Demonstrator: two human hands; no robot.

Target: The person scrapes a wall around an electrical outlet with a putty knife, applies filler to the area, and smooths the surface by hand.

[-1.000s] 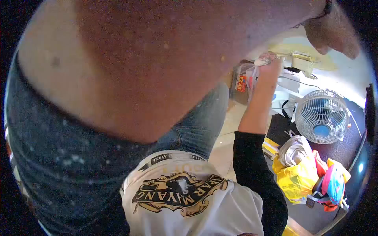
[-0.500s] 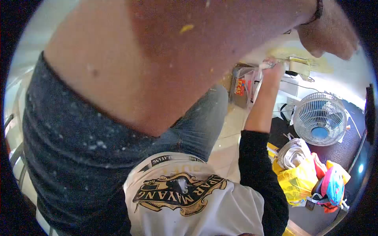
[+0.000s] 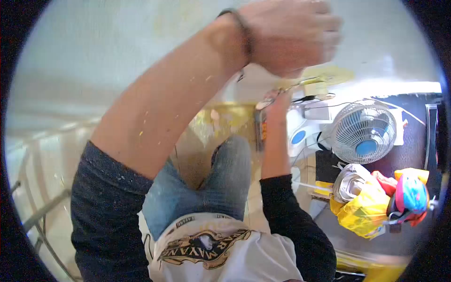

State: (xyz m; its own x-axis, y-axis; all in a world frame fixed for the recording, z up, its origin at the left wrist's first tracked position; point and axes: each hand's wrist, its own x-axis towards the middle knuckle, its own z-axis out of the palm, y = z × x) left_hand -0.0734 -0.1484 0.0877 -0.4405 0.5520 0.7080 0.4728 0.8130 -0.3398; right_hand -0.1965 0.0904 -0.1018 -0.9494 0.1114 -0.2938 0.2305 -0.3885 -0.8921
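Observation:
My left hand [image 3: 298, 40] is raised in front of the pale wall [image 3: 117, 56], its fingers curled in and smeared by motion. Whatever it may hold is hidden. A dark band circles that wrist, and light flecks dot the forearm. Lower down, my right hand [image 3: 278, 101] is closed around a small, partly shiny thing [image 3: 268, 101] that is too blurred to name. It is near a yellowish patch [image 3: 345, 74] on the wall and a pale yellow box-like fitting [image 3: 315, 88].
On the right, a fan [image 3: 365, 134] stands on a dark surface. Close to it lie a yellow plastic bag [image 3: 361, 214] and a blue-and-pink bundle [image 3: 412, 195]. Thin cables run near the fan. A metal frame [image 3: 44, 211] is at the left, and a yellowish stained panel [image 3: 225, 122] beyond my knees.
The view has shifted. My left arm, which filled the upper picture, is now farther from the camera, with its hand farther left. My right hand appears farther left and slightly lower.

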